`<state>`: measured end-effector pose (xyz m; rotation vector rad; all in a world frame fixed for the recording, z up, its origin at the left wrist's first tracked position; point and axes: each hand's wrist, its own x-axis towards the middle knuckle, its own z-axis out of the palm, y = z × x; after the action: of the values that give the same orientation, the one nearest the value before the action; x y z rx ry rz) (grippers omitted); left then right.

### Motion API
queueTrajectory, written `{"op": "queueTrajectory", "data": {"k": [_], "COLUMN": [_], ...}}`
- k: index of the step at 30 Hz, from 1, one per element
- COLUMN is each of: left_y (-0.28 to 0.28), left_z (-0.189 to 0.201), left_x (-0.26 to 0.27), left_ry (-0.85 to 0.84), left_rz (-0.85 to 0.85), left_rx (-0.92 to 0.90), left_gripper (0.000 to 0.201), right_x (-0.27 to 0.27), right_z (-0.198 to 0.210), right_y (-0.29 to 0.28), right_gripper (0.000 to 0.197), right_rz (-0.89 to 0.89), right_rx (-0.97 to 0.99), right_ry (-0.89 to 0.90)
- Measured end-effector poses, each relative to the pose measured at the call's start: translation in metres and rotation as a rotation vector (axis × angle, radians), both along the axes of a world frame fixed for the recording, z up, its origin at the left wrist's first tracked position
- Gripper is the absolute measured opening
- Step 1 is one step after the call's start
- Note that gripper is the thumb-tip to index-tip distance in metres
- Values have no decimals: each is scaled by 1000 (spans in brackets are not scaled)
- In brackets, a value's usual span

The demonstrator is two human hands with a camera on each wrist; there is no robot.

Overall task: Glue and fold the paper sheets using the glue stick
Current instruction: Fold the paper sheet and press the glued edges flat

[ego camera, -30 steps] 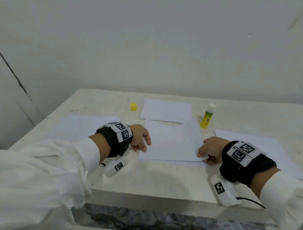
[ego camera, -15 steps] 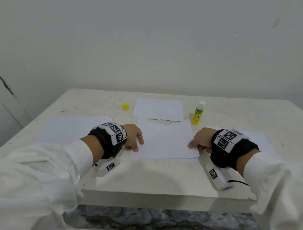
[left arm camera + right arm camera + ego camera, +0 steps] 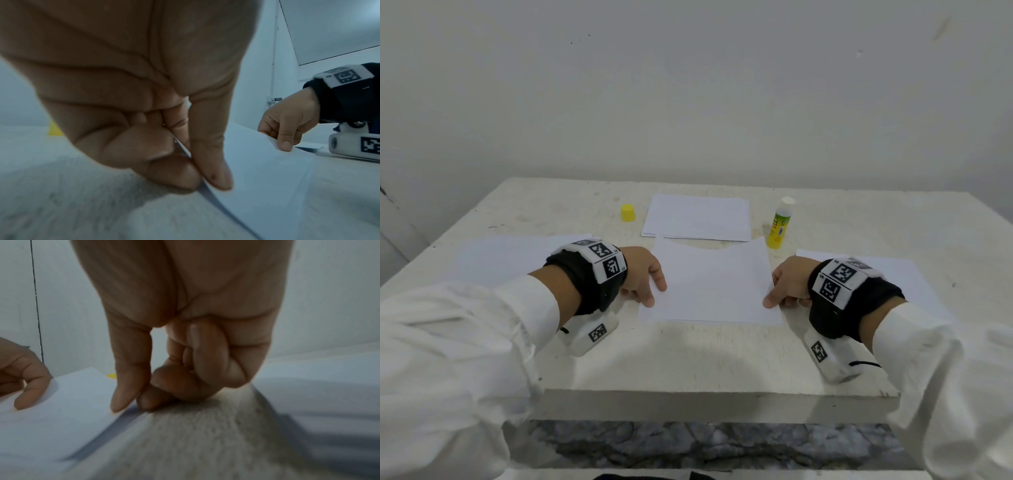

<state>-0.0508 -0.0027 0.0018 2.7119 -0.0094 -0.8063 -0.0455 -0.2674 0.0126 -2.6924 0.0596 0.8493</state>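
A white paper sheet [image 3: 710, 287] lies in the middle of the table, its upper layer folded over a lower one. My left hand [image 3: 649, 286] pinches its left edge between thumb and curled fingers; the left wrist view shows the paper edge [image 3: 207, 194] caught under the thumb [image 3: 213, 170]. My right hand [image 3: 779, 291] pinches the right edge the same way, thumb [image 3: 125, 389] on top. The glue stick [image 3: 779, 222], yellow-green with a white top, stands uncapped behind the sheet. Its yellow cap [image 3: 628, 212] sits apart at the back left.
A stack of folded white sheets [image 3: 697, 217] lies at the back centre. Flat sheets lie on the left [image 3: 500, 257] and on the right [image 3: 893, 274] of the pale table [image 3: 688, 359]. A wall rises right behind the table.
Both hands slid along the folded sheet's side edges, the right one more, keeping their pinch. The camera view shifted, centring the table.
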Motion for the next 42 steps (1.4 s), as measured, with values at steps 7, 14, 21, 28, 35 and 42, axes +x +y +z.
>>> {"op": "queueTrajectory", "data": {"k": [7,14,21,28,35,42], "left_y": [-1,0,1,3,6,7], "left_z": [2,1,2,1,-1,-2], "left_x": [0,0,0,0,1,1], "left_ry": [-5,-2,11,12,-2,-40], "left_rz": [-16,-6,-2,-1,-5,-33], "left_rx": [19,15,-9,-32,-41,-4], "left_gripper": [29,32,29,30,29,33], "right_x": [1,0,0,0,0,0], "right_z": [-1,-1,-1,0,0,1], "right_y": [1,2,4,4,4,4], "right_gripper": [20,19,24,23,21,24], "right_rz": [-5,8,13,26,17,2], "right_rx": [22,-5,-30,-48,-39,-28], "right_ry": [-4,-20,-26,-20,-17,-11]}}
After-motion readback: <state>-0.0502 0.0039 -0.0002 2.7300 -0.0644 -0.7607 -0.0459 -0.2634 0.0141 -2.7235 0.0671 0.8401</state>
